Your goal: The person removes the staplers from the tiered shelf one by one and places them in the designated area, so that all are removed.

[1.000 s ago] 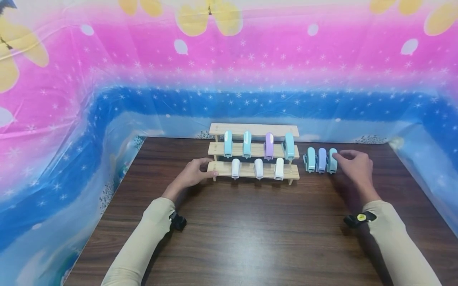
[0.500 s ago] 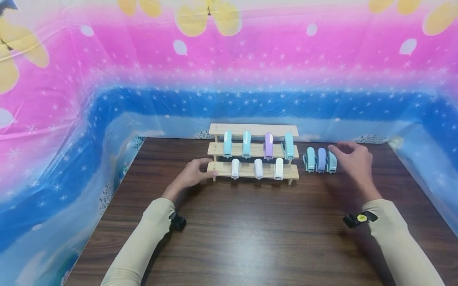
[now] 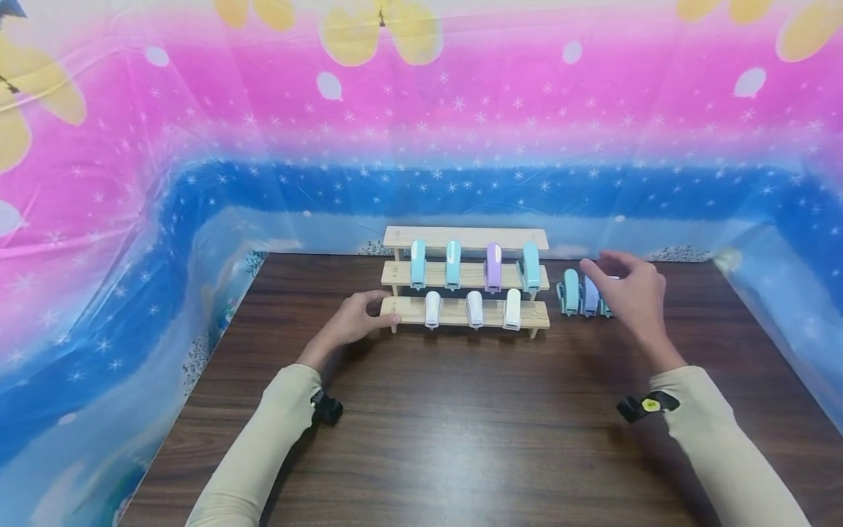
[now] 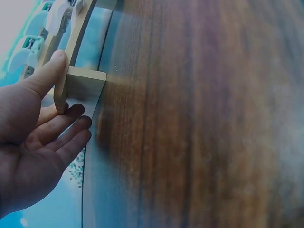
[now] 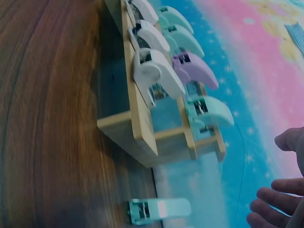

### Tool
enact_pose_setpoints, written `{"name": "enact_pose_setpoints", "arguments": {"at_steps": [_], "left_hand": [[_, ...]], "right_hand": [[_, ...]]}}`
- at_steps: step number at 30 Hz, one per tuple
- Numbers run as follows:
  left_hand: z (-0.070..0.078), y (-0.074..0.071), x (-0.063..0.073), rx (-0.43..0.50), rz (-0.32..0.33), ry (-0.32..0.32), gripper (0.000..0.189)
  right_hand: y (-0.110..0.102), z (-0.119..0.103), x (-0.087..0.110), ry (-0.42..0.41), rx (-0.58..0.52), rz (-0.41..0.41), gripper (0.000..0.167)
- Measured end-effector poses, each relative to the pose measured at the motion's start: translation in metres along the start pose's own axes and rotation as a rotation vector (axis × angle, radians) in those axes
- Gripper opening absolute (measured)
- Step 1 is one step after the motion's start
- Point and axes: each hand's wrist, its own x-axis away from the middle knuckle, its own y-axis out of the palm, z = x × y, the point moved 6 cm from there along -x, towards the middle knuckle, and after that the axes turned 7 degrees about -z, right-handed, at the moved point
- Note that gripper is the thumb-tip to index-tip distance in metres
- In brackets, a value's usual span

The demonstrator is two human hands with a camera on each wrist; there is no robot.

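My left hand [image 3: 352, 318] pinches the left end of the lowest step of a three-tier wooden rack [image 3: 452, 312], thumb on one face of the board and fingers on the other. In the right wrist view, my right hand [image 5: 282, 199] holds nothing, its thumb and fingers apart. It hovers over three small staplers standing on the table: a mint green stapler [image 3: 570, 293] at the left, a blue-purple stapler [image 3: 588, 296] in the middle, and a mint green stapler [image 3: 605, 306] at the right, largely hidden by the hand.
White staplers [image 3: 512, 309] stand on the lowest step. On the middle step are mint green staplers [image 3: 418, 263] and a purple stapler [image 3: 493, 267]. The top board [image 3: 464, 238] is bare wood. Behind the brown table [image 3: 448, 424] hangs a printed cloth [image 3: 461, 187].
My right hand has let go of the rightmost mint green stapler, risen and moved left over the loose staplers. The left hand and rack have stayed put.
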Motion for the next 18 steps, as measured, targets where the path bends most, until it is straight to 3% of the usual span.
{"name": "enact_pose_setpoints", "arguments": {"at_steps": [12, 18], "left_hand": [[-0.001, 0.001, -0.001, -0.002, 0.001, 0.004, 0.064], [-0.001, 0.001, 0.000, 0.004, -0.003, 0.003, 0.064]], "right_hand": [[0.031, -0.018, 0.004, -0.080, -0.030, 0.056, 0.065], [0.048, -0.023, 0.002, -0.107, -0.013, 0.046, 0.064]]}}
